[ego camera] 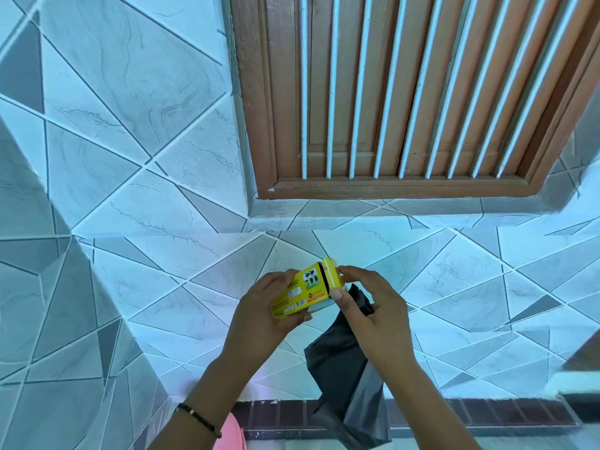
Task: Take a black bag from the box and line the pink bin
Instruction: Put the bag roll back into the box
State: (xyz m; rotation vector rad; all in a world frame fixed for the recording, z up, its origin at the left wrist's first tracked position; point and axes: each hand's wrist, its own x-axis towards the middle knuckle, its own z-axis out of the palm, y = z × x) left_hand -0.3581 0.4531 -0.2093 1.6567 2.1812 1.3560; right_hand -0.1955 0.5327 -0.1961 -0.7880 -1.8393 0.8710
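Note:
My left hand [259,313] grips a small yellow box [302,292] of bags, held tilted in front of the tiled wall. My right hand [367,306] pinches the box's open end flap [334,274] with thumb and fingers. A black bag [350,378] hangs down from under my right palm, unfolded and loose, reaching to the bottom of the view. A sliver of the pink bin [230,433] shows at the bottom edge, partly hidden behind my left forearm.
A light tiled wall [130,157] fills the view. A brown wooden window [406,92] with white bars sits above. A dark brick strip [470,414] runs along the wall's base. A brown edge [584,352] pokes in at the right.

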